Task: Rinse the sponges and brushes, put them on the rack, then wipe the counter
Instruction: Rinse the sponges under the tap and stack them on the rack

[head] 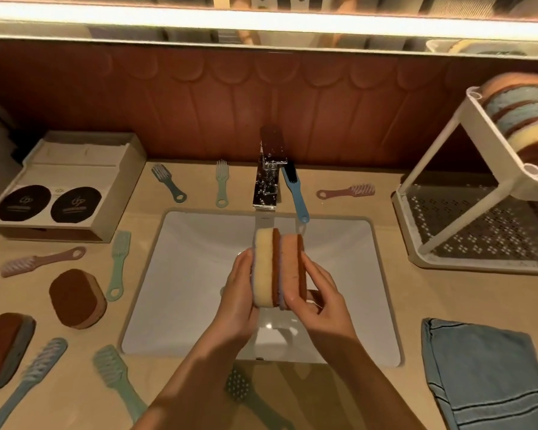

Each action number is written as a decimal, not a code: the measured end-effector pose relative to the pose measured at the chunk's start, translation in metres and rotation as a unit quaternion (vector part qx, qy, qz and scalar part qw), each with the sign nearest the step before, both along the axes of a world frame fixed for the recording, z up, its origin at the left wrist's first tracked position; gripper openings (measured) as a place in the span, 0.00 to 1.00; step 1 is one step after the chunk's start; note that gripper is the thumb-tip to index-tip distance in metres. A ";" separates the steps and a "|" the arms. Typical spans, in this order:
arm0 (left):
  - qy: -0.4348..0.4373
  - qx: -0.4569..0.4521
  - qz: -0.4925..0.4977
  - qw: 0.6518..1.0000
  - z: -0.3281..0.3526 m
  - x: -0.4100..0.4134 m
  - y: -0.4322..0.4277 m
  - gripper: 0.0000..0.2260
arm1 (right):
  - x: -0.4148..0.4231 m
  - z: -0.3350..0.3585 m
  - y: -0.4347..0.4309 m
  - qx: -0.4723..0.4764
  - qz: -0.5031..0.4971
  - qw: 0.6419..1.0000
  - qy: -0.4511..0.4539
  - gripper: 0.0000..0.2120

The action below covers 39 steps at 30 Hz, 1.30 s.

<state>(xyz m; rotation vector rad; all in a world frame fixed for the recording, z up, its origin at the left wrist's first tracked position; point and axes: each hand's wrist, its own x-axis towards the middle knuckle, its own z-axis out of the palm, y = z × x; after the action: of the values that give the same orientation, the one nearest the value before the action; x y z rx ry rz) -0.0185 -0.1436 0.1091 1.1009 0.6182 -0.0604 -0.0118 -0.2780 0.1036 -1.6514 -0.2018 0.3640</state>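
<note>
Left hand (239, 290) and right hand (316, 293) press two sponges (278, 268) together, upright over the sink (184, 274). Advise squeezing evenly beneath the faucet (267, 181) (no running water discernible), then racking.

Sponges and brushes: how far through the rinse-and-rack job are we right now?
Early. Several sponges already sit on the rack's upper tier. The left hand and right hand press two sponges together over the sink. Left: two brown sponges and every brush, such as the blue brush, still lie on the counter; the folded cloth is untouched.
</note>
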 end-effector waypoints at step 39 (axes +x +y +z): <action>-0.050 0.240 -0.405 0.881 0.021 -0.002 0.113 0.36 | 0.051 0.029 0.086 -0.128 0.222 0.963 0.082 0.23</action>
<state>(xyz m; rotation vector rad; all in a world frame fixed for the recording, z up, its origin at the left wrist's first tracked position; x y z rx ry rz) -0.0201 -0.0306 0.1301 1.7817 0.0293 -0.5965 0.0390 -0.1917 0.1330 -1.8139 -0.4161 0.8946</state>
